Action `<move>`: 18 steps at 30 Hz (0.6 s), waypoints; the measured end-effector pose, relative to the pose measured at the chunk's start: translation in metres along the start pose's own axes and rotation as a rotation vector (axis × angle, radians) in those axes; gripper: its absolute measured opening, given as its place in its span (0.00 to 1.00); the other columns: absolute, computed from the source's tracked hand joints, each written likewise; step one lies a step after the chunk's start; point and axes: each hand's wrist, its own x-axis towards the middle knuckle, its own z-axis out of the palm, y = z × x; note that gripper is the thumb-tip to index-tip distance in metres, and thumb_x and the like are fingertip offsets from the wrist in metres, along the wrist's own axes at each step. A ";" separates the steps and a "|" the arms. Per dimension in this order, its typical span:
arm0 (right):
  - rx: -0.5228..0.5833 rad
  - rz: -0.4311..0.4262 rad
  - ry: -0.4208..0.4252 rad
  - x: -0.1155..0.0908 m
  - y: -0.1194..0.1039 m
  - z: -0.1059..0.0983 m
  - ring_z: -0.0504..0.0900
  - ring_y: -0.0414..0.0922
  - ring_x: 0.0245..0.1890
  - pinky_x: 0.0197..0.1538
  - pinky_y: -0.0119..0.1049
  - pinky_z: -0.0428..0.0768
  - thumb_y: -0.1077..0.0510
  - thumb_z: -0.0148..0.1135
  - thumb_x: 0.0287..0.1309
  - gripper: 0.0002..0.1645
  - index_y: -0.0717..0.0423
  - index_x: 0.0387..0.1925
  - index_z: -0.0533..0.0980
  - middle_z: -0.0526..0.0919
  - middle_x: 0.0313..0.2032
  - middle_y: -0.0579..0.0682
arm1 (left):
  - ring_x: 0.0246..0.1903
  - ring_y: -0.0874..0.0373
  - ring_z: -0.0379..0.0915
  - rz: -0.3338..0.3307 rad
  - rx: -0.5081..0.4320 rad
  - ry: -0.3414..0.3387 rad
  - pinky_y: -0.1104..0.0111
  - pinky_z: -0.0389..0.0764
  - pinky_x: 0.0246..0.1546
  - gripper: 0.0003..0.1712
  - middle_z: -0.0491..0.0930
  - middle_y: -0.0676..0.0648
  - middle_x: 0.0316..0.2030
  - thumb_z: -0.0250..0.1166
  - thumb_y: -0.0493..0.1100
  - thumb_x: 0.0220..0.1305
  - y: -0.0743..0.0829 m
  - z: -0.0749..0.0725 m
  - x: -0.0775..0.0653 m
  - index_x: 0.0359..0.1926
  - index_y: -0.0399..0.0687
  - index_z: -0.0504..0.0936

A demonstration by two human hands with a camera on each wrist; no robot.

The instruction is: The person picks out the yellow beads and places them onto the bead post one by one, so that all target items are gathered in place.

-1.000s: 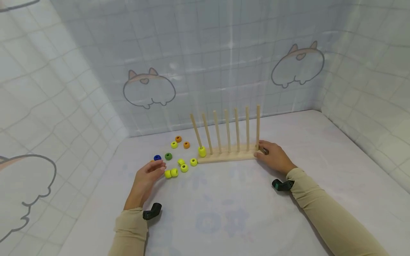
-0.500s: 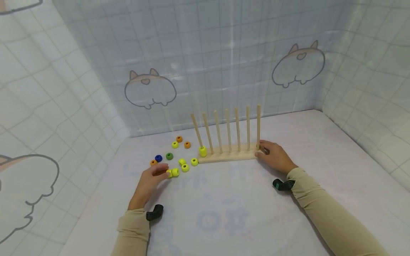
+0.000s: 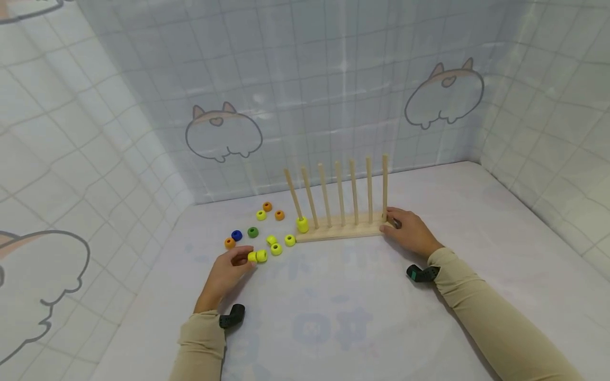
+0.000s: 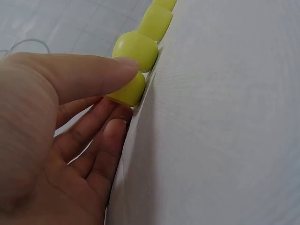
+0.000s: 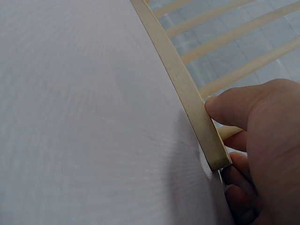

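My left hand [image 3: 229, 271] pinches a yellow bead [image 4: 133, 93] between thumb and fingers, low at the tabletop. Touching that bead is a second yellow bead [image 4: 137, 50], with more yellow ones lined up behind it in the left wrist view. With its thumb on the front edge and its fingers behind, my right hand [image 3: 412, 233] grips the right end of a wooden peg stand [image 3: 343, 231]. The stand carries several upright pegs in a row. At the base of its leftmost peg sits yellow beading [image 3: 302, 225].
Loose beads lie left of the stand: a blue bead [image 3: 236, 235], a green bead [image 3: 253, 232], orange beads [image 3: 230, 243] and several yellow ones. A pale cloth [image 3: 310, 328] covers the table. Grid-patterned curtain walls [image 3: 305, 79] rise at the back and both sides.
My left hand has moved right to the pair of yellow beads and closed thumb and fingers on the nearer one, uncovering an orange bead. The right hand keeps its grip on the stand.
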 end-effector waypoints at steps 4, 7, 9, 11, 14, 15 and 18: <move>-0.008 0.006 0.000 0.000 0.001 0.000 0.63 0.64 0.69 0.70 0.60 0.61 0.53 0.65 0.67 0.29 0.67 0.62 0.75 0.68 0.69 0.62 | 0.57 0.49 0.72 -0.004 0.011 0.000 0.55 0.74 0.60 0.27 0.76 0.44 0.60 0.70 0.39 0.64 0.000 0.001 0.000 0.64 0.46 0.77; -0.017 0.012 0.001 -0.001 0.002 0.001 0.63 0.64 0.70 0.70 0.60 0.61 0.53 0.65 0.67 0.29 0.67 0.63 0.74 0.68 0.69 0.62 | 0.57 0.50 0.72 -0.003 0.029 0.008 0.55 0.74 0.60 0.27 0.76 0.45 0.59 0.70 0.39 0.64 -0.002 0.002 0.000 0.64 0.48 0.77; -0.020 0.010 0.001 0.000 0.002 0.001 0.63 0.64 0.70 0.70 0.60 0.61 0.52 0.65 0.67 0.30 0.67 0.63 0.74 0.68 0.69 0.62 | 0.56 0.50 0.72 0.003 0.039 0.008 0.55 0.74 0.60 0.27 0.76 0.45 0.59 0.70 0.40 0.64 -0.002 0.002 0.000 0.64 0.48 0.77; -0.019 0.007 0.002 0.000 0.002 0.000 0.63 0.64 0.70 0.70 0.60 0.61 0.52 0.65 0.67 0.29 0.67 0.62 0.75 0.68 0.69 0.62 | 0.57 0.50 0.72 0.009 0.039 0.011 0.55 0.74 0.60 0.27 0.75 0.45 0.60 0.70 0.39 0.64 -0.002 0.003 0.000 0.64 0.48 0.77; -0.018 -0.001 0.000 0.000 0.002 0.000 0.63 0.64 0.70 0.70 0.60 0.61 0.53 0.64 0.67 0.28 0.67 0.62 0.75 0.68 0.69 0.63 | 0.57 0.50 0.72 0.017 0.039 0.014 0.55 0.74 0.60 0.27 0.75 0.46 0.61 0.69 0.38 0.65 -0.002 0.003 0.000 0.64 0.49 0.77; -0.017 -0.002 -0.001 0.000 0.002 0.000 0.63 0.64 0.70 0.70 0.60 0.61 0.53 0.64 0.67 0.28 0.67 0.62 0.75 0.68 0.69 0.63 | 0.57 0.50 0.72 0.020 0.039 0.014 0.54 0.74 0.60 0.26 0.74 0.46 0.61 0.69 0.37 0.65 -0.002 0.003 0.000 0.64 0.49 0.77; -0.018 -0.002 -0.003 0.000 0.001 0.000 0.63 0.64 0.70 0.70 0.59 0.61 0.54 0.64 0.67 0.28 0.67 0.62 0.75 0.68 0.69 0.62 | 0.57 0.50 0.72 0.019 0.044 0.018 0.55 0.75 0.60 0.26 0.74 0.46 0.60 0.68 0.37 0.65 -0.003 0.004 0.000 0.64 0.49 0.77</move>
